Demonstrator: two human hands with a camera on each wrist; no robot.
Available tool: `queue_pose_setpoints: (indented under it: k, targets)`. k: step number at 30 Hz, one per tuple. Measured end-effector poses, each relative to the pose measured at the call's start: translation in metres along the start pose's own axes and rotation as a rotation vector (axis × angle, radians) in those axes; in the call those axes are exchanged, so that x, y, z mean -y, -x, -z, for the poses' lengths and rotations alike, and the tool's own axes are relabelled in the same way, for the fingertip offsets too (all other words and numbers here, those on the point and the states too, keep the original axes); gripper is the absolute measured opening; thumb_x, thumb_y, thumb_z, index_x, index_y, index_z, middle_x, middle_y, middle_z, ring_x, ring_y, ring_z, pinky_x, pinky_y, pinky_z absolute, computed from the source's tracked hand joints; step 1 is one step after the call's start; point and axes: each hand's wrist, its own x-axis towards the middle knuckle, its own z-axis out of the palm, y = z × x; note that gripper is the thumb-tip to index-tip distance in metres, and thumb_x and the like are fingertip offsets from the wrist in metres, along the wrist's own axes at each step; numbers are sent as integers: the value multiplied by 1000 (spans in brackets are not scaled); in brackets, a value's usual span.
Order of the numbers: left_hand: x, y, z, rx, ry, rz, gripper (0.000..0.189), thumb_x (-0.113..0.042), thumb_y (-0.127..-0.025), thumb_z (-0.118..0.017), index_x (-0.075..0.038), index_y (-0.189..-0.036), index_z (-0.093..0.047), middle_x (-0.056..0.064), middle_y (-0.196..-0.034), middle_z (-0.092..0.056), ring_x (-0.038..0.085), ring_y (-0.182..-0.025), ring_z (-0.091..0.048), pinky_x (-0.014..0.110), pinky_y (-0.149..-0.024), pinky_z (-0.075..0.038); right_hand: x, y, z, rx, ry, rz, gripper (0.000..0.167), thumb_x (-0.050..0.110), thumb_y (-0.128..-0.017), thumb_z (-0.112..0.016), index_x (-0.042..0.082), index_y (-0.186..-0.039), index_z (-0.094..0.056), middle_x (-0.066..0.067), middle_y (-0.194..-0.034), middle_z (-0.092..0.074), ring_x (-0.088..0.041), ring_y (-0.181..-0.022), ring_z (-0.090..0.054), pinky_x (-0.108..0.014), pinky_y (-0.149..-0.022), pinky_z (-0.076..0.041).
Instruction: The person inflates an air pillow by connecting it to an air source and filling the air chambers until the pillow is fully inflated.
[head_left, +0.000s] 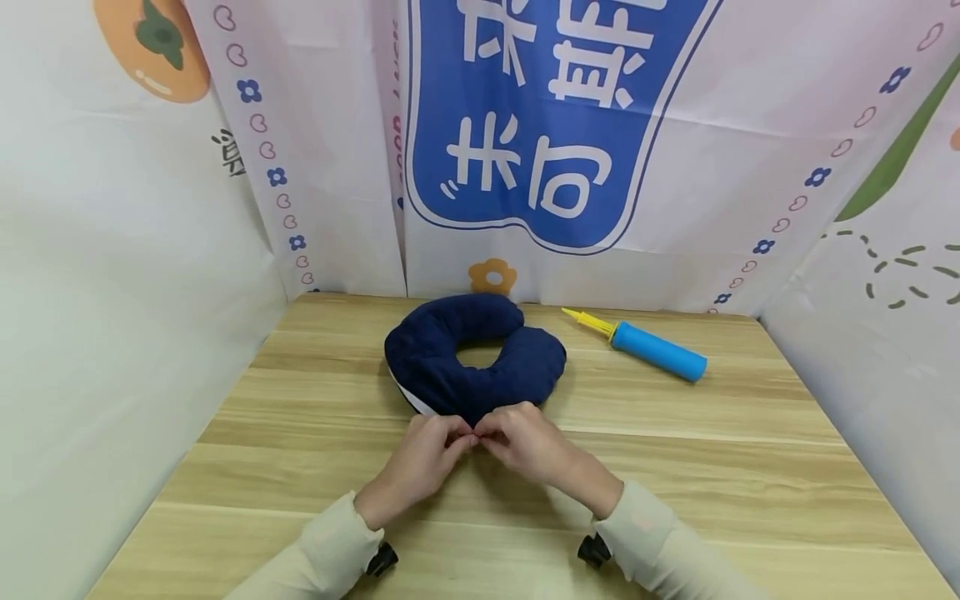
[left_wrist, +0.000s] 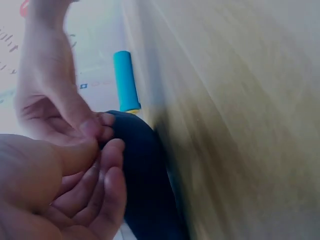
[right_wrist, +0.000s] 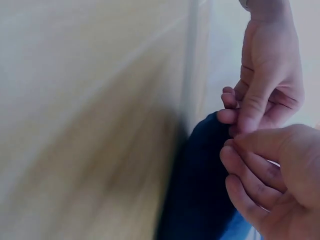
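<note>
A navy blue U-shaped neck pillow (head_left: pixel 487 387) lies on the wooden table, its opening toward the far right. Along its left outer edge runs a white strip (head_left: pixel 411 397). At the middle of the pillow's near edge, my left hand (head_left: pixel 420 462) pinches the cover between thumb and forefinger. My right hand (head_left: pixel 528 442) pinches right beside it, and the fingertips of both hands almost meet. In the left wrist view the pillow (left_wrist: pixel 147 175) sits just behind the thumbs. The fingertips hide the exact bit being pinched.
A blue hand pump (head_left: pixel 660 350) with a yellow nozzle lies on the table (head_left: pixel 750 467) to the right of the pillow. Printed white cloth (head_left: pixel 330 167) hangs behind the table and at both sides.
</note>
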Motion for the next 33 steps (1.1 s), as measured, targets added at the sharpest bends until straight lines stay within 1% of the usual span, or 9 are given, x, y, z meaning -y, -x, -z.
queue_pose_setpoints:
  k: [3,7,9,11,16,19,24,28,33]
  targets:
    - [-1,-4,-1,-60,-61,-56,12,-7,-94,-78,-9,-82,-78,-2,-76,-77,3,-66,-66,18,-63,-52,1,-1,7,-44,73,22,12,4,-89,-83,8,-101,-79,-3,-96,-79,-11,-87,-74,-20,-77,-60]
    - [-5,-11,2,-106,-125,-76,16,-4,-90,-79,-11,-77,-73,-4,-69,-72,3,-61,-62,17,-59,-50,3,-3,13,-121,186,45,22,10,-86,-89,8,-104,-78,-2,-101,-76,-14,-92,-70,-27,-82,-60]
    - [-7,-14,5,-113,-141,-79,17,-3,-89,-78,-11,-76,-71,-4,-67,-70,2,-59,-60,16,-57,-49,1,-4,12,-151,251,67,26,14,-83,-91,9,-105,-78,-1,-102,-74,-15,-93,-68,-29,-83,-59]
    - [-9,-16,8,-113,-153,-87,18,-3,-89,-78,-12,-76,-69,-5,-67,-68,2,-58,-58,16,-57,-47,0,-5,9,-188,314,91,29,16,-80,-94,9,-104,-78,0,-101,-72,-15,-91,-65,-28,-80,-57]
    - [-11,-19,10,-109,-154,-121,18,-2,-90,-76,-12,-77,-68,-5,-68,-64,2,-59,-53,17,-58,-45,-4,-8,-1,-296,435,133,26,15,-79,-94,11,-97,-76,1,-94,-69,-14,-84,-61,-26,-72,-52]
    - [-11,-19,10,-110,-151,-134,18,-1,-90,-76,-11,-77,-68,-4,-68,-64,3,-60,-53,17,-57,-45,-6,-10,-3,-327,451,148,21,12,-81,-93,11,-95,-77,1,-92,-70,-14,-83,-62,-25,-71,-52]
    - [-7,-18,12,-128,-162,-154,19,-1,-89,-76,-12,-76,-67,-5,-68,-63,4,-61,-53,18,-58,-45,-8,-11,-3,-339,451,166,16,11,-83,-91,12,-92,-78,2,-90,-72,-14,-82,-63,-25,-71,-53]
    - [-3,-16,18,-161,-160,-185,21,0,-88,-78,-12,-75,-66,-5,-67,-62,3,-60,-52,18,-58,-45,-11,-9,0,-358,447,163,15,11,-83,-90,12,-90,-77,2,-88,-72,-15,-81,-64,-26,-73,-54]
    - [6,-15,27,-166,-138,-194,23,0,-88,-78,-13,-74,-66,-5,-67,-62,0,-60,-51,17,-57,-45,-15,-5,5,-361,423,166,15,11,-84,-90,12,-90,-76,2,-89,-72,-14,-82,-64,-27,-74,-55]
